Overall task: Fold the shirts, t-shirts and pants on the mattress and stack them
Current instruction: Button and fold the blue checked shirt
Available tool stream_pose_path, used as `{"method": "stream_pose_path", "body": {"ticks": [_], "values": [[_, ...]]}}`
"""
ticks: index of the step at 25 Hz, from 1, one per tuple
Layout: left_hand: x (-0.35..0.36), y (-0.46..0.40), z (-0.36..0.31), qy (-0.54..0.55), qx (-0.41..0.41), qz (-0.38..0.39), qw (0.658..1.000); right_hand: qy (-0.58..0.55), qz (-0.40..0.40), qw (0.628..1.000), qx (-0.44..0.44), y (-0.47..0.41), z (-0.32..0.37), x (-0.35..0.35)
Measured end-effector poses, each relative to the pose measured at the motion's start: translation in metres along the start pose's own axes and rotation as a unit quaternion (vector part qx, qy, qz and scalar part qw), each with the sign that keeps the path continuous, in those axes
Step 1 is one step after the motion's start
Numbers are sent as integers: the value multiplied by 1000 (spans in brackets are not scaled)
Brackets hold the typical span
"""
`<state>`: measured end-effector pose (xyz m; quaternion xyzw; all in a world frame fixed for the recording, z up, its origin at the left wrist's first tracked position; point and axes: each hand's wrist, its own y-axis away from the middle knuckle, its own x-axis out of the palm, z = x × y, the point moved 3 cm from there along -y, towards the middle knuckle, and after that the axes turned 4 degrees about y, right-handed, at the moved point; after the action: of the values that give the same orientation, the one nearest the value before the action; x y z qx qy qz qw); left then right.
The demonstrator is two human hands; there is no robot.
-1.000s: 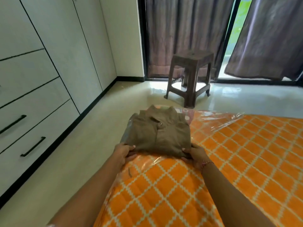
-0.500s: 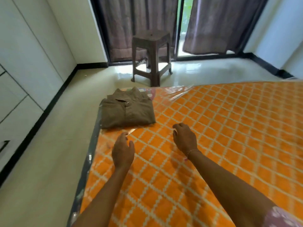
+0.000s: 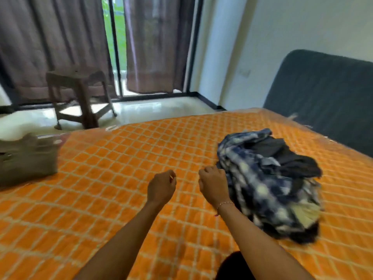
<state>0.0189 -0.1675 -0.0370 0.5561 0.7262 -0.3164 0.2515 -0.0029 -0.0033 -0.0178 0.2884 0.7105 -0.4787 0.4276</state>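
Clothes in an unfolded pile lie on the right half of the mattress, a blue-and-white patterned garment on top and dark pieces showing at the far side. My right hand is at the pile's near left edge, fingers curled loosely, knuckles touching or just beside the patterned cloth; motion blur keeps me from telling whether any fabric is pinched. A thin bracelet sits at that wrist. My left hand hangs just beside the right one, above bare mattress, fingers curled inward and holding nothing. Both forearms reach in from the lower edge. The folded brown shirt rests at the mattress's far left edge, collar away from me, well apart from both hands. Beyond the mattress stand a brown stool on the pale floor, dark curtains across the glass door, and a dark headboard at the right.
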Motion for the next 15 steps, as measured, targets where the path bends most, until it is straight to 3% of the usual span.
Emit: {"method": "stream_pose_path", "body": {"ticks": [4, 6, 8, 12, 13, 15], "values": [[91, -33, -97, 27, 65, 124, 990, 71, 10, 973, 219, 19, -130, 16], [115, -45, -136, 138, 34, 147, 979, 22, 41, 960, 278, 23, -163, 27], [131, -55, -158, 289, -68, 159, 942, -75, 25, 958, 277, 23, -171, 31], [146, -57, -157, 488, -273, 243, 793, -272, 36, 926, 259, 14, -129, 14], [138, -53, -151, 509, -307, 222, 773, -318, 54, 919, 228, 13, -111, 9], [120, -48, -133, 505, -342, 122, 783, -403, 45, 894, 189, 12, -87, -2]]}}
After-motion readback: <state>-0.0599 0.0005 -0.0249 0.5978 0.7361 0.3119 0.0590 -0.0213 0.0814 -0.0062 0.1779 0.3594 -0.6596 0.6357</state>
